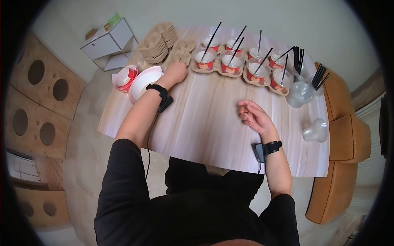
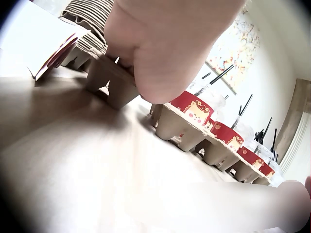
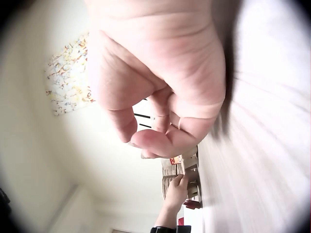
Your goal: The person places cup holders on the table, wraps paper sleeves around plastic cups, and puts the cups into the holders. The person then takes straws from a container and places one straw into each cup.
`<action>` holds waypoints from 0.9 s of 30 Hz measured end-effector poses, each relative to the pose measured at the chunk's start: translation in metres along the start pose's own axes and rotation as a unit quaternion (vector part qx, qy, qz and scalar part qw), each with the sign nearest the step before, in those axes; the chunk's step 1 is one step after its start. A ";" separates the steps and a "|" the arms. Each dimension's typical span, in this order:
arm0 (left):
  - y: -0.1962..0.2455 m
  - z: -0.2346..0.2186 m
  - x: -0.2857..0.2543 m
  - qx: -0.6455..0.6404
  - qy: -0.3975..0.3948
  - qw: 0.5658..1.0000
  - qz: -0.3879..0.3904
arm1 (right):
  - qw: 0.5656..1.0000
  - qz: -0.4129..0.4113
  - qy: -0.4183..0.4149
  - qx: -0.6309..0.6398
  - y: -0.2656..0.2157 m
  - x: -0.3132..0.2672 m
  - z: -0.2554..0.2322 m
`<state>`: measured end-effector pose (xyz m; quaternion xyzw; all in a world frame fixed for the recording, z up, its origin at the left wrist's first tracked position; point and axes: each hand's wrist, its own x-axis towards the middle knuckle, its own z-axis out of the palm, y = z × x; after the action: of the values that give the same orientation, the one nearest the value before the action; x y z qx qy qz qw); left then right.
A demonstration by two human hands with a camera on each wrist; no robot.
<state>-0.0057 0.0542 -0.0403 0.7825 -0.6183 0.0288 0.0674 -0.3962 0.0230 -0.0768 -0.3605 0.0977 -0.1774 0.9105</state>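
Left hand (image 1: 177, 73) hiding its fingers, right hand (image 1: 256, 117) blurred at left wrist view's edge

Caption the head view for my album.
Left hand at an empty carrier, beside cups with black straws.

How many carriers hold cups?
2: one carrier toward the table's far edge, a second just right of it. The spare at the left grip has none.

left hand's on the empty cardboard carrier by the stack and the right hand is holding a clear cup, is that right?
Not quite: the right hand holds nothing. The head and right wrist views show its fingers loosely curled with no cup in them. The left hand is on the empty cardboard carrier by the stack, as you say.
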 end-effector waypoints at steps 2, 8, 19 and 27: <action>-0.002 0.001 -0.001 -0.018 0.006 1.000 -0.003 | 1.000 -0.016 0.003 0.011 0.001 -0.001 0.001; 0.002 -0.011 -0.006 -0.065 0.112 0.992 -0.012 | 1.000 -0.016 -0.002 0.024 0.001 0.000 0.001; 0.002 -0.093 -0.100 -0.355 0.307 0.879 -0.089 | 1.000 -0.017 -0.019 -0.008 0.000 -0.008 0.003; 0.082 -0.067 -0.243 -0.462 0.066 0.884 -0.042 | 0.997 -0.021 -0.079 -0.008 0.016 0.000 0.007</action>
<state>-0.1400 0.2794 0.0002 0.6843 -0.5224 -0.2109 0.4630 -0.3905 0.0383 -0.0826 -0.3828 0.0195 -0.1670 0.9084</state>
